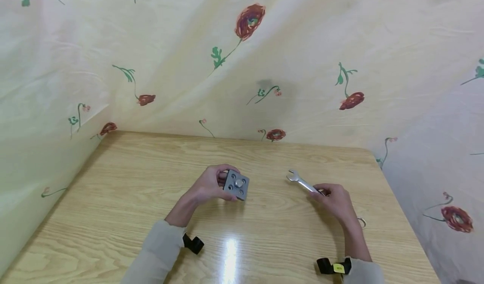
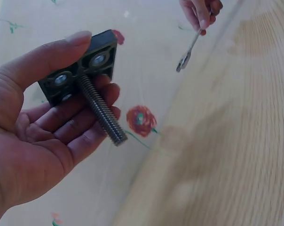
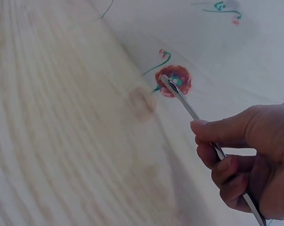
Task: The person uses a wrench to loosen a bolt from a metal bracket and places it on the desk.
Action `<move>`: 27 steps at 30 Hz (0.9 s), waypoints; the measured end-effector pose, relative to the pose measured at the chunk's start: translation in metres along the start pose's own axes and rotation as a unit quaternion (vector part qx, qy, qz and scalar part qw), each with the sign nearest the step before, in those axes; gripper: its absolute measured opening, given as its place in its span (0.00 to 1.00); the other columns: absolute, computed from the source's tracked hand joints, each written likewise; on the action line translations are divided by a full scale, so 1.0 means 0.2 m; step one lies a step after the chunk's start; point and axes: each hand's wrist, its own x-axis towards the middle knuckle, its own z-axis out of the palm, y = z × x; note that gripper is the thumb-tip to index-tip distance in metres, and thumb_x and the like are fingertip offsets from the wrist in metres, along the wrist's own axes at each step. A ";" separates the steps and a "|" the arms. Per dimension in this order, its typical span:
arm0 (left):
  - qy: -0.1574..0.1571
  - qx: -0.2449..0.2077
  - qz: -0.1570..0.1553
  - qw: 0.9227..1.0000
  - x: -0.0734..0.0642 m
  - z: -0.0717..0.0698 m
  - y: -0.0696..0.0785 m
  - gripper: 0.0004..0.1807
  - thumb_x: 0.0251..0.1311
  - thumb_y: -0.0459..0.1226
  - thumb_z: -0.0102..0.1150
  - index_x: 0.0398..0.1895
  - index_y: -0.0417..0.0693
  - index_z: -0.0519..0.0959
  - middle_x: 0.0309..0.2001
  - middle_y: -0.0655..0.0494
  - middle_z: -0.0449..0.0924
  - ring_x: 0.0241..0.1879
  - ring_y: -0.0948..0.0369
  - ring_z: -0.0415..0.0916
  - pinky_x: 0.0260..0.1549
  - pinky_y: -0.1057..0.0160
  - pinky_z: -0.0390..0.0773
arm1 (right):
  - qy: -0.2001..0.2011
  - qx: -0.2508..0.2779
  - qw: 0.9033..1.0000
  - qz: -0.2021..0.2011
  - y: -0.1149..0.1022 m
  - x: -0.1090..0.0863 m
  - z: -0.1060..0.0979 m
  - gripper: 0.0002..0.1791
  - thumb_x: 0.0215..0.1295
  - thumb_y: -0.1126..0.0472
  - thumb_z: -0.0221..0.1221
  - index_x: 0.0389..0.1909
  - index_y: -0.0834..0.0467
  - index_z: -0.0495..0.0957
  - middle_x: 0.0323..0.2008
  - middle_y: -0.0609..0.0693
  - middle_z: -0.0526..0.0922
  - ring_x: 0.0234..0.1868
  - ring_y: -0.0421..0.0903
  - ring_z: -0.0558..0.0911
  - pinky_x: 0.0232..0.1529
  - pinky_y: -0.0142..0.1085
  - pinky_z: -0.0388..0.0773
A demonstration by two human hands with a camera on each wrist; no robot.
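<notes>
Closest to the left wrist camera, the left hand (image 2: 43,136) grips a plate (image 1: 231,180) above the tabletop (image 1: 132,170), its thumb on one edge and its fingers bent round the opposite side, with a bolt (image 2: 102,110) through the middle (head on the upper face, threaded shank jutting out below). Well apart to the right, the right hand (image 1: 335,200) has its fingers wrapped round the shaft of a wrench (image 1: 304,184), whose forked end points forward and leftward and whose ring end shows past the wrist. Beyond, flowered cloth (image 1: 170,44) rises behind the tabletop.
</notes>
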 end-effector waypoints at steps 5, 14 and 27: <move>0.032 0.011 0.000 0.999 0.02 -0.01 -0.04 0.38 0.36 0.26 0.76 0.58 0.39 0.73 0.50 0.38 0.83 0.44 0.58 0.83 0.45 0.62 0.82 | 0.002 -0.014 1.000 0.012 0.03 0.01 0.02 0.15 0.59 0.58 0.66 0.44 0.63 0.84 0.32 0.55 0.84 0.27 0.40 0.72 0.25 0.29 0.67; 0.039 0.020 0.010 0.999 0.04 -0.03 -0.07 0.39 0.37 0.26 0.76 0.58 0.38 0.72 0.50 0.36 0.83 0.44 0.57 0.83 0.45 0.62 0.82 | 0.026 -0.050 0.998 -0.001 0.07 0.02 0.06 0.14 0.59 0.58 0.66 0.44 0.61 0.84 0.33 0.58 0.86 0.30 0.42 0.76 0.27 0.29 0.68; 0.052 0.019 -0.018 0.998 0.05 -0.03 -0.09 0.39 0.37 0.26 0.76 0.59 0.39 0.72 0.52 0.35 0.81 0.44 0.56 0.84 0.45 0.61 0.83 | 0.092 -0.144 0.985 -0.023 0.07 0.02 0.08 0.12 0.57 0.60 0.66 0.41 0.61 0.85 0.30 0.59 0.82 0.27 0.50 0.77 0.23 0.39 0.68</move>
